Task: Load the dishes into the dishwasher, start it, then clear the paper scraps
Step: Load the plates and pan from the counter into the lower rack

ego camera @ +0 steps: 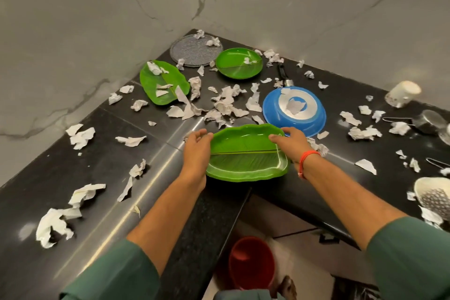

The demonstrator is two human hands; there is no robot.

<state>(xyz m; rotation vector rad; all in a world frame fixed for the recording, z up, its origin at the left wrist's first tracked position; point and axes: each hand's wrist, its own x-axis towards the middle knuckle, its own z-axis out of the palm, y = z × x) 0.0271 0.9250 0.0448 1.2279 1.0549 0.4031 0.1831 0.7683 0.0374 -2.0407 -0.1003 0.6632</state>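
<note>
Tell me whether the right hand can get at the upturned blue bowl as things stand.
Probably yes: the right hand lies just before the upturned blue bowl, nothing between, but it grips the green leaf-shaped plate.

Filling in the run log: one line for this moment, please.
phase: loading dishes | left hand and right hand: grip green leaf plate by its ends | paper scraps: uncleared

Black L-shaped table (102,173) set in a marble corner. On it: torn paper scraps (226,102) strewn throughout; a grey round plate (192,52); a round green plate (239,63); two green leaf plates (164,81) (246,156), the nearer at the inner edge; an upturned blue pan (294,111); a tipped white cup (403,94).
</note>
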